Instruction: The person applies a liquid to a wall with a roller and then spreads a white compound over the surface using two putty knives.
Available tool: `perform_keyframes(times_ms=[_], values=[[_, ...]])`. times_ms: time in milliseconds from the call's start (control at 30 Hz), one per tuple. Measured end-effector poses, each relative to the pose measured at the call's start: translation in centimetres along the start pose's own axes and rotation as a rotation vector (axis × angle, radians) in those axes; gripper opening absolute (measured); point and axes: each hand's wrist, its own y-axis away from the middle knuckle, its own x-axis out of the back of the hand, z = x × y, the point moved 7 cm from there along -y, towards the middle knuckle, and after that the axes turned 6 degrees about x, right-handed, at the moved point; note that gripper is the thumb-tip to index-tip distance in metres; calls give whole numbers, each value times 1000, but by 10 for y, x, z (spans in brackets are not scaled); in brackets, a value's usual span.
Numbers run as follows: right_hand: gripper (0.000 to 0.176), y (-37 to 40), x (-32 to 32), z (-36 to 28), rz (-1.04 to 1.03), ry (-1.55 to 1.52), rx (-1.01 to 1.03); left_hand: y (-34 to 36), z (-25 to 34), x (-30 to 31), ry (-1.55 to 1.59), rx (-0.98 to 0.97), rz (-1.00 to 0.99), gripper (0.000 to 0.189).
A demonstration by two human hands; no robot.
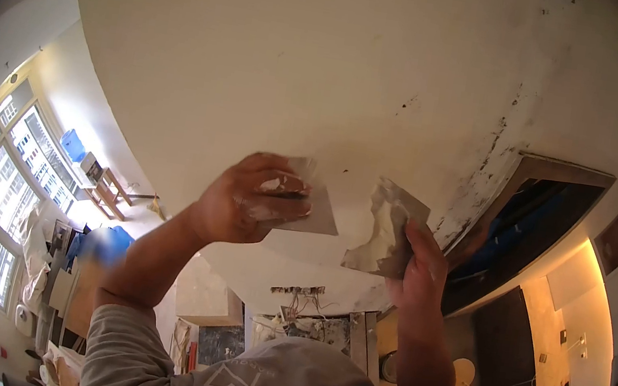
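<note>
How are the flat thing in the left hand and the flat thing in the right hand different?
The right blade carries a thick pale lump of paste; the left blade looks mostly bare where it shows. The left hand covers much of the left blade, while the right hand grips the right blade near one edge, leaving more in view. Both are thin, flat and greyish.

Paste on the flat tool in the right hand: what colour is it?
The paste is pale cream; head view shows it best.
</note>
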Motion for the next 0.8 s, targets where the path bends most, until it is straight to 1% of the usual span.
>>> perform_keyframes(times_ms=[67, 100, 167, 200, 233, 300, 333, 367, 467, 533, 567, 667, 700, 800], values=[[41, -5, -10, 9, -6, 15, -90, -19, 13, 16, 30, -52, -3, 39], [40, -6, -14, 14, -12, 23, -133, -24, 18, 16, 35, -111, 35, 38], [40, -12, 7, 25, -10, 140, -81, -32, 27, 5, 16, -161, -75, 36], [39, -11, 11, 23, -2, 137, -50, -35, 31, 1, 5, -190, -131, 36], [39, -9, 14, 20, 6, 134, -20, -36, 36, 2, -1, -185, -138, 32], [38, -16, 8, -2, -9, 2, 59, -37, 35, 15, -105, -160, -190, 33], [38, -20, 17, -17, 31, -27, 131, -41, 32, 24, -165, -143, -211, 33], [37, -20, 30, -29, 76, -58, 194, -50, 25, 43, -323, -110, -78, 37], [37, -6, 51, -32, 232, -32, 127, -75, 8, 97, -745, 4, 316, 48], [38, 7, 72, -10, 239, 54, 44, -103, 1, 117, -953, 179, 380, 51], [39, 12, 84, 0, 246, 99, 5, -111, -9, 122, -1013, 191, 429, 50], [39, 30, 107, 25, 235, -21, -113, -127, -40, 128, -1139, 181, 588, 49], [39, 38, 115, 27, 254, -35, -123, -128, -54, 124, -1214, 253, 512, 49], [38, 63, 142, 24, 324, -42, -143, -112, -73, 92, -1210, 326, 348, 49]])
